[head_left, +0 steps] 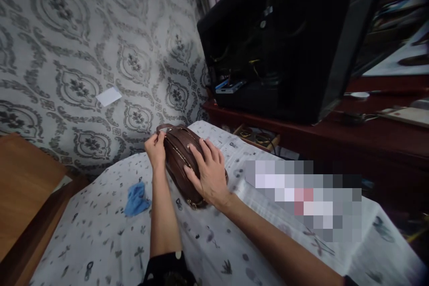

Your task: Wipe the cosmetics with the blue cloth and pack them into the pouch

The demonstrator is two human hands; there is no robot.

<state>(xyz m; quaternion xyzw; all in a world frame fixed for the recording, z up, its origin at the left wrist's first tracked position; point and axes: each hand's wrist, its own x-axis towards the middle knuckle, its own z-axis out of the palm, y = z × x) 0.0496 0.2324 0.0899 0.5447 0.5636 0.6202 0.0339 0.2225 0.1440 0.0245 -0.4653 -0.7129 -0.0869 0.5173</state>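
A brown leather handbag lies on the patterned white cloth, with metal-toothed zippers along its top and a strap at its far end. My left hand pinches the bag's far left end, beside the end of a zipper. Its fingertips hide whether they hold the zipper pull or the leather. Across the bag's right side rests my right hand, palm down, fingers spread and pressing on the leather. A crumpled blue cloth is on the covered surface, left of my left forearm.
A large black screen stands on a dark red cabinet at the right. Below it, a small open drawer holds round items. A wooden panel borders the left side. Part of the right side is pixelated.
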